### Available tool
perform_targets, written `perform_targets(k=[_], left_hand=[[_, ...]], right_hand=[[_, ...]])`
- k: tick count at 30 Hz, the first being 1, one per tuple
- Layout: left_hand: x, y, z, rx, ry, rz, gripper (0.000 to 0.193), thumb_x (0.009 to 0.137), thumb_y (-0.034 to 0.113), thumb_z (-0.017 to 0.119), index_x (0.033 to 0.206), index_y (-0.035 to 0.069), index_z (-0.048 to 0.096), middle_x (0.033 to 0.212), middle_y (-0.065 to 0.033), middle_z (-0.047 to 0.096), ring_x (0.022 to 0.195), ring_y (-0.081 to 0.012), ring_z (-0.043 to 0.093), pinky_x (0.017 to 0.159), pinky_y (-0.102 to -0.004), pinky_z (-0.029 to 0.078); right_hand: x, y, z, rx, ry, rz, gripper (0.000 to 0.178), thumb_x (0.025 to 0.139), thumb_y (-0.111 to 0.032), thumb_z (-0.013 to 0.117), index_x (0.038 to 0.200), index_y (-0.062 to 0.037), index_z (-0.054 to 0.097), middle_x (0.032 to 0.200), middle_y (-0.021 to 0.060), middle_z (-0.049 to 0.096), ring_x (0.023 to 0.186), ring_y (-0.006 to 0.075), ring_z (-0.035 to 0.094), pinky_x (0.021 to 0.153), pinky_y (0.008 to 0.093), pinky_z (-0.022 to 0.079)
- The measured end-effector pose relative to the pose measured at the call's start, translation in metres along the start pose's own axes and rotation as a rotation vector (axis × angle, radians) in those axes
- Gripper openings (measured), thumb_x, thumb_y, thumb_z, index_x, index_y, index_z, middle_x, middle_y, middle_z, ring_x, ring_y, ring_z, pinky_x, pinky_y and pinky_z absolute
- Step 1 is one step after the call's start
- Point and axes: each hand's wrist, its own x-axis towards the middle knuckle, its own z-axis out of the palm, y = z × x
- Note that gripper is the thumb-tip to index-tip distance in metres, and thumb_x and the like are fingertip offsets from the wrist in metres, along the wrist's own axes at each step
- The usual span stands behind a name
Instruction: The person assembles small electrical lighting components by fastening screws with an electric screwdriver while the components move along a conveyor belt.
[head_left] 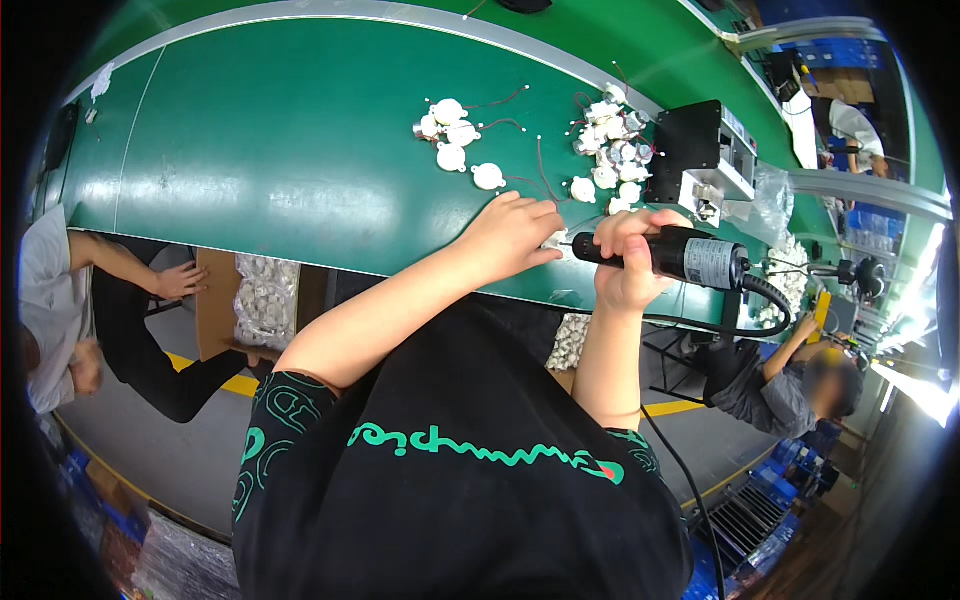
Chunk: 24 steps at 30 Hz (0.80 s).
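At frame centre, the right hand grips a black electric screwdriver, its tip at a small white part pinched by the left hand on the green table.

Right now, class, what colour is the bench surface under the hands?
Green bench surface, clearest in the head view.

Factory assembly line: long green conveyor belt, piles of small white parts, seated co-workers nearby.
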Motion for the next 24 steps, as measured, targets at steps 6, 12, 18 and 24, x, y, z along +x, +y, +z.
perform_targets(k=[6,12,18,24], left_hand=[[0.000,0.001,0.001,0.010,0.004,0.001,0.032,0.077,0.029,0.079,0.099,0.009,0.068,0.091,-0.0025,0.063,0.087,-0.0222,0.063,0.079,-0.0367,0.045],[-0.001,0.000,0.000,0.013,0.006,0.004,0.032,0.076,0.029,0.080,0.099,0.009,0.069,0.090,-0.0024,0.063,0.085,-0.0227,0.063,0.078,-0.0368,0.045],[-0.002,0.001,0.004,0.032,0.035,0.030,0.031,0.075,0.028,0.080,0.098,0.009,0.069,0.089,-0.0022,0.062,0.084,-0.0214,0.063,0.076,-0.0359,0.043],[-0.003,0.003,0.005,0.057,0.025,0.033,0.030,0.075,0.027,0.081,0.097,0.010,0.069,0.087,-0.0018,0.062,0.080,-0.0212,0.062,0.073,-0.0353,0.042]], right_hand=[[0.000,-0.002,-0.005,0.007,0.048,-0.013,0.037,0.086,-0.002,0.068,0.116,-0.0041,0.046,0.067,0.0076,0.053,0.053,0.0171,0.048,0.052,0.0328,0.043],[-0.002,-0.001,-0.004,-0.072,-0.048,0.014,0.037,0.089,-0.010,0.068,0.120,-0.0083,0.049,0.068,0.0054,0.051,0.056,0.0168,0.049,0.055,0.0352,0.045],[-0.006,0.002,-0.003,-0.039,0.017,-0.004,0.039,0.083,0.003,0.072,0.112,-0.0049,0.047,0.070,0.0091,0.056,0.057,0.0187,0.054,0.054,0.0317,0.047],[-0.011,-0.002,0.000,-0.099,-0.006,0.040,0.040,0.081,0.004,0.074,0.107,-0.0056,0.045,0.071,0.0093,0.058,0.061,0.0194,0.058,0.059,0.0320,0.051]])
